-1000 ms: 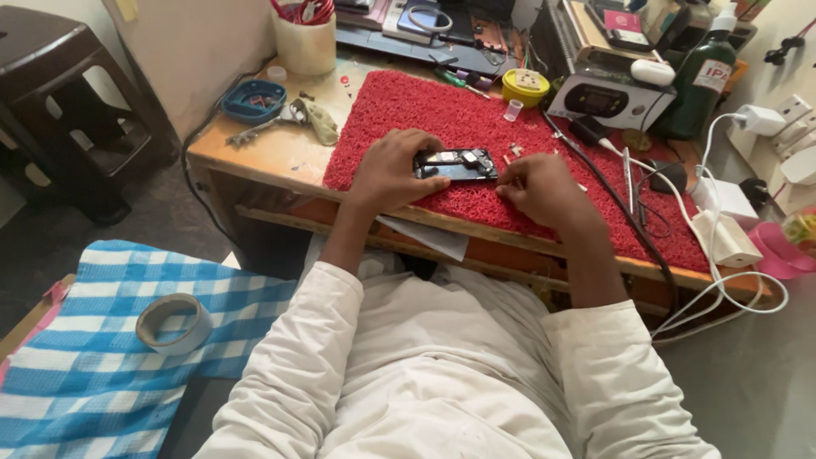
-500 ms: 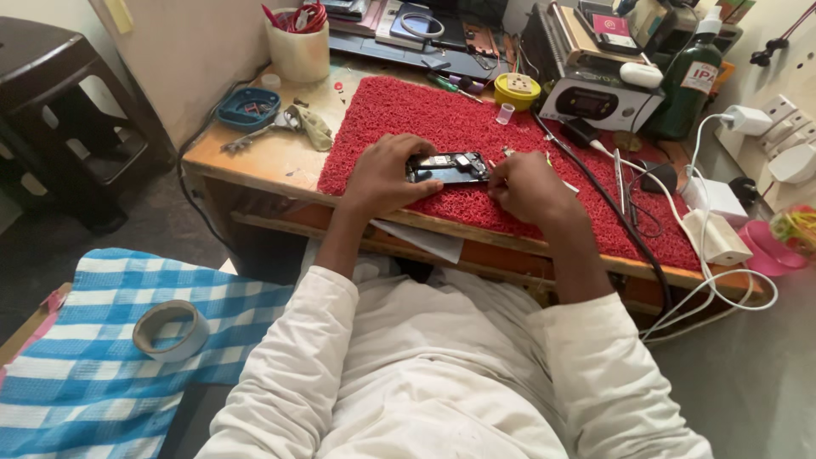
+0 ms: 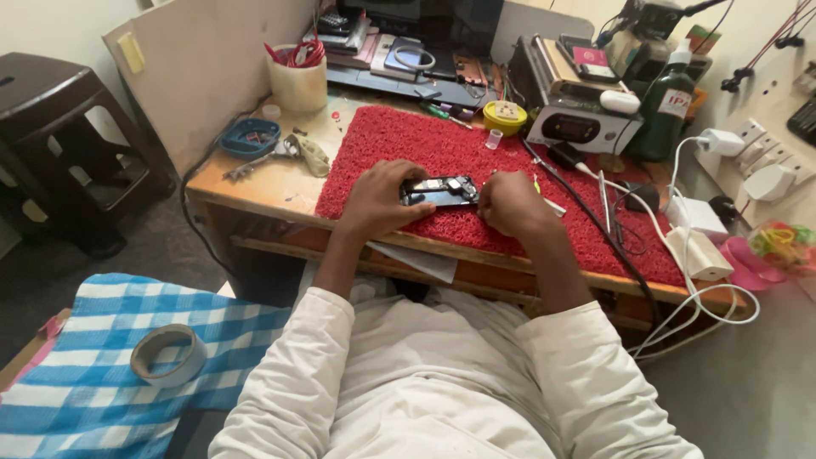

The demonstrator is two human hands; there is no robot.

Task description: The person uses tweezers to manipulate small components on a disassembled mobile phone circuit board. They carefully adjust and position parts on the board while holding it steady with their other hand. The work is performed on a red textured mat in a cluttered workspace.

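Fingers of left hand [image 3: 380, 201] clamped on opened phone [image 3: 439, 191], pinning it flat on red mat [image 3: 425, 144]; right hand [image 3: 503, 202] curled at phone's right end, grip unclear; phone's back off, insides exposed, work seemingly midway, reassembly left; surface [image 3: 263, 183] cluttered

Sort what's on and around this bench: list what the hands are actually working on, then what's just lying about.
In use:
- opened phone, on the red mat
- left hand, steadying the phone
- right hand, at the phone's right end

Lying about:
- tape roll on the checked cloth
- blue tray
- yellow round tin
- green bottle
- cup of tools
- dark stool
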